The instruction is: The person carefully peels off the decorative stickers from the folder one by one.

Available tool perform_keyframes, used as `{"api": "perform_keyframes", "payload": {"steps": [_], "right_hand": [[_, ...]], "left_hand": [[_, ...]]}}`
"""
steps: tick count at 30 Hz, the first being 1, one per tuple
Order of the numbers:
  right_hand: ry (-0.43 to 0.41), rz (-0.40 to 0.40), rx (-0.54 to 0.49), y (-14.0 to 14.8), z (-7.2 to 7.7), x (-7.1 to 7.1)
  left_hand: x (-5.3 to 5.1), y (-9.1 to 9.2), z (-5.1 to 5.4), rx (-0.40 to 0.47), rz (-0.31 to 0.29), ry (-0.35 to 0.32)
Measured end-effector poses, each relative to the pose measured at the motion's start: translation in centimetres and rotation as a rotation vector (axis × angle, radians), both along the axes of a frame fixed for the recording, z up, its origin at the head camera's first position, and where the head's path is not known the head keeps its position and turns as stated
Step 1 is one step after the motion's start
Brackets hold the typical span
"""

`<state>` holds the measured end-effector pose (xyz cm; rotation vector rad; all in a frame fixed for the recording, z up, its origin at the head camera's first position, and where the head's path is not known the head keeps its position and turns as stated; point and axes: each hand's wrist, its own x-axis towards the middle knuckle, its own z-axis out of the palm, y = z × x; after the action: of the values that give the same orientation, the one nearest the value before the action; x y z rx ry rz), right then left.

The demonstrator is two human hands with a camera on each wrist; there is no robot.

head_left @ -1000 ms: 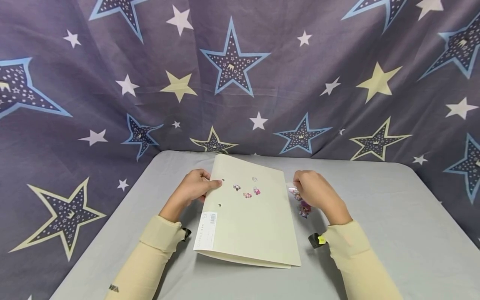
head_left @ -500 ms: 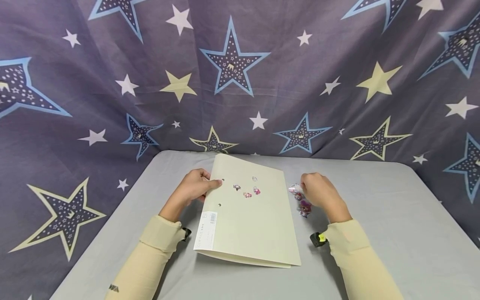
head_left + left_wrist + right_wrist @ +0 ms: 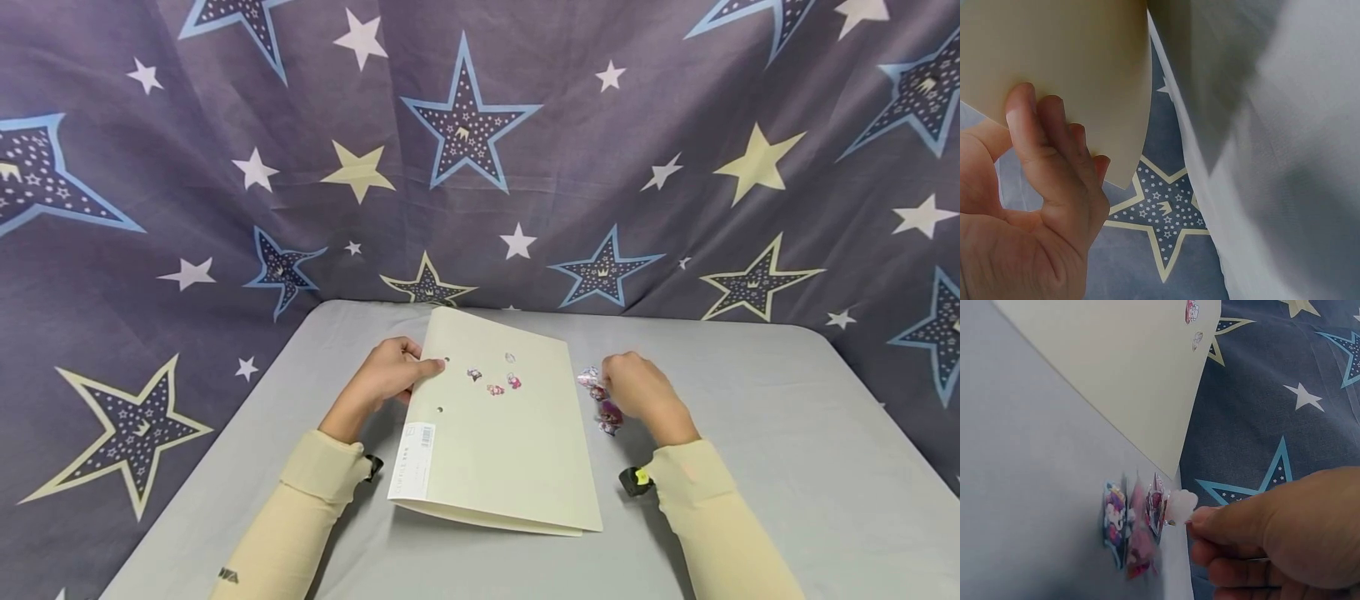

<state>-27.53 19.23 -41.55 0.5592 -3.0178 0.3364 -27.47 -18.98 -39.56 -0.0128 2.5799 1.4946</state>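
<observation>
A cream file folder stands tilted over the bed-like grey surface, its left edge pinched by my left hand. In the left wrist view the fingers lie behind the cover and the thumb is on its other side. Several small cartoon stickers are on the folder's face. Right of the folder lies a pile of colourful stickers. At the pile's upper end my right hand pinches a small white-looking sticker between thumb and forefinger, plain in the right wrist view.
A white label with a barcode is at the folder's lower left, with two small holes above it. The grey cloth-covered table extends on both sides. A dark star-patterned curtain hangs behind it.
My right hand has shifted slightly right and down, away from the folder, so more of the sticker pile shows. The left hand and folder have stayed put.
</observation>
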Motion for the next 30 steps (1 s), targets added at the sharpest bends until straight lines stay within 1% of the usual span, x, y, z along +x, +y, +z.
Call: {"api": "perform_keyframes", "payload": {"steps": [3, 8, 16, 24, 30], "right_hand": [[-0.042, 0.010, -0.006, -0.2, 0.0, 0.1], [-0.099, -0.001, -0.025, -0.4, 0.1, 0.4], [-0.113, 0.022, -0.061, -0.5, 0.3, 0.5], [-0.050, 0.055, -0.090, -1.3, 0.7, 0.8], [0.028, 0.088, -0.099, -2.2, 0.5, 0.9]], "left_hand": [[0.0, 0.0, 0.0, -0.003, -0.001, 0.003], [0.0, 0.0, 0.0, -0.011, -0.001, 0.004], [-0.1, 0.0, 0.0, -0.014, -0.001, 0.006], [-0.1, 0.1, 0.0, -0.018, 0.000, 0.006], [-0.1, 0.0, 0.0, -0.012, -0.002, 0.004]]}}
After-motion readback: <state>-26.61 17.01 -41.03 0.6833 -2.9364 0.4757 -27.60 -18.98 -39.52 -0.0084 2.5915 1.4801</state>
